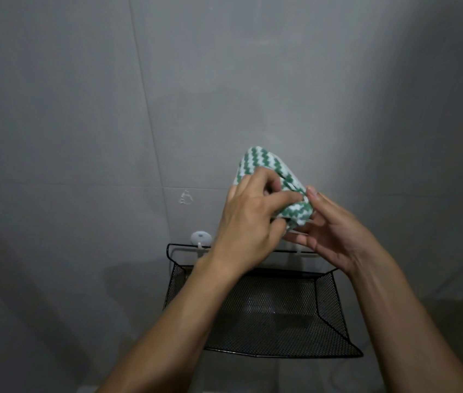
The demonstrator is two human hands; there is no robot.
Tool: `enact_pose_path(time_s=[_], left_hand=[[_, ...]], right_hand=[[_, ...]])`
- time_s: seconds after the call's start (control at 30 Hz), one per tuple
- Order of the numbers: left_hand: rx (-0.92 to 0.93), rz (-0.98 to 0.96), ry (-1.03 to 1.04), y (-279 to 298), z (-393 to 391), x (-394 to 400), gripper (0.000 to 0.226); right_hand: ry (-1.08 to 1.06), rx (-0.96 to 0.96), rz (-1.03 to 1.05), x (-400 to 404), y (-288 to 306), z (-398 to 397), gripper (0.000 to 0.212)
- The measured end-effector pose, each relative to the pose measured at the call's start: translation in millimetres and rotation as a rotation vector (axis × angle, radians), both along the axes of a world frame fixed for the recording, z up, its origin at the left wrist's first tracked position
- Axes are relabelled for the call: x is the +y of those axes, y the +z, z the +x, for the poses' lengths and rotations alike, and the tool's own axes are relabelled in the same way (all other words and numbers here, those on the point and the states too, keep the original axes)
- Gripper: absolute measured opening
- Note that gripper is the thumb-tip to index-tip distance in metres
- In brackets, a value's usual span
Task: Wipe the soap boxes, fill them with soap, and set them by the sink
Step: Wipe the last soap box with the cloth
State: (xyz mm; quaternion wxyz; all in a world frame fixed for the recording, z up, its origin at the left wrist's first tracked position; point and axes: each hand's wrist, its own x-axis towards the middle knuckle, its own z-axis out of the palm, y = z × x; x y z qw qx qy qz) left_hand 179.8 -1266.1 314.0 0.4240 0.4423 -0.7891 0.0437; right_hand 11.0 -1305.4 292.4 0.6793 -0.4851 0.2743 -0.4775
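Gripping a bunched green-and-white cloth (264, 177), both hands, left (248, 219) and right (335, 236), hide whatever it wraps.

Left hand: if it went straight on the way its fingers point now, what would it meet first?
The left hand already holds the green-and-white cloth; straight on, its fingers would probably meet the right hand, though depth is unclear.

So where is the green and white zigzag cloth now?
Head view, right of centre: the green and white zigzag cloth is held between both hands, above the black mesh wall basket.
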Motion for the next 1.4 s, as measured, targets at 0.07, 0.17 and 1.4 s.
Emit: enact_pose_path(time_s=[0.07, 0.17, 1.4], left_hand=[[-0.067, -0.01, -0.026, -3.5, -2.9, 2.9, 0.042], [-0.145, -0.04, -0.045, -4.9, -2.8, 3.9, 0.042], [-0.01, 0.022, 0.282, -6.3, 20.0, -14.6, 0.042]], right_hand=[[0.025, 0.003, -0.028, -0.7, 1.1, -1.4, 0.045], [0.004, 0.01, -0.027, -1.3, 1.4, -3.2, 0.042], [-0.235, 0.079, -0.139, -1.2, 9.1, -4.8, 0.027]])
